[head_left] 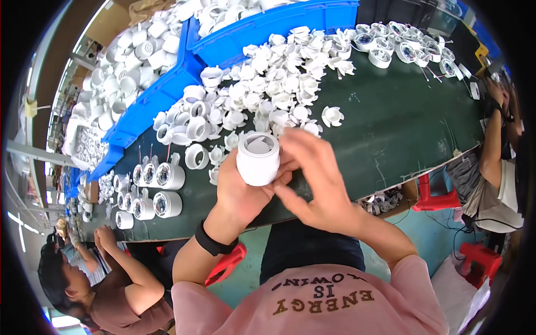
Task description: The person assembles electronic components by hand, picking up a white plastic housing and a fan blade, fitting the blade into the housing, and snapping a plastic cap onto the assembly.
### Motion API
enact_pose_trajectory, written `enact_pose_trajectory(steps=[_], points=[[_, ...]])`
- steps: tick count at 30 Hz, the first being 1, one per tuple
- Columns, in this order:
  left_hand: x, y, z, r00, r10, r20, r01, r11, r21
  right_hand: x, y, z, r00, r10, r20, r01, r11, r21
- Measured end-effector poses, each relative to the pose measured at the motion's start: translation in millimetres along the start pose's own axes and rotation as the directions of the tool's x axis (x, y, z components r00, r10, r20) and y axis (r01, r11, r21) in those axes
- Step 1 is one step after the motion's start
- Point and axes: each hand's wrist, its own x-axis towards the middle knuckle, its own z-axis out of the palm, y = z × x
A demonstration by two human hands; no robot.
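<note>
A white plastic cylindrical housing (258,167) with a round opening at its top is held over the near edge of the table. My left hand (237,192), a black band at its wrist, is wrapped around it from the left and below. Inside the opening sits a white part with a lobed shape. To the right, my right hand (318,181) is slightly blurred, with its thumb and fingers apart. Its fingertips are close to the housing's right side; I cannot tell whether they touch it. Just beyond lies a pile of white petal-shaped plastic parts (285,78).
Blue bins (268,33) of white plastic parts line the back and left. White units with dark round fronts (167,176) stand in rows at left. More round units with wires (407,53) lie at far right on the green tabletop (391,128). People sit on both sides.
</note>
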Motion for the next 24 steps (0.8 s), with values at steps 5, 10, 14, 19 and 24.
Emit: enact_pose_trajectory(steps=[5, 10, 14, 19, 24], points=[[11.9, -4.4, 5.4, 0.981, -0.124, 0.15, 0.143, 0.982, -0.125, 5.4, 15.3, -6.4, 0.996, -0.093, -0.02, 0.09, 0.991, -0.097], [19.2, -16.5, 27.6, 0.978, -0.208, 0.003, 0.208, 0.976, -0.065, 5.8, 22.0, -25.4, 0.983, -0.161, -0.09, 0.148, 0.979, -0.139], [28.8, -21.4, 35.2, 0.955, -0.278, 0.1, 0.272, 0.96, 0.066, 10.4, 21.1, -48.8, 0.997, -0.041, -0.064, 0.03, 0.986, -0.165], [41.3, 36.1, 69.3, 0.869, -0.44, 0.226, 0.039, 0.517, 0.855, -2.1, 44.9, -79.9, 0.821, 0.57, -0.036, -0.367, 0.574, 0.732], [130.3, 167.3, 50.9, 0.857, 0.454, 0.243, -0.292, 0.04, 0.956, -16.3, 54.2, -104.8, 0.654, 0.736, 0.175, -0.285, 0.025, 0.958]])
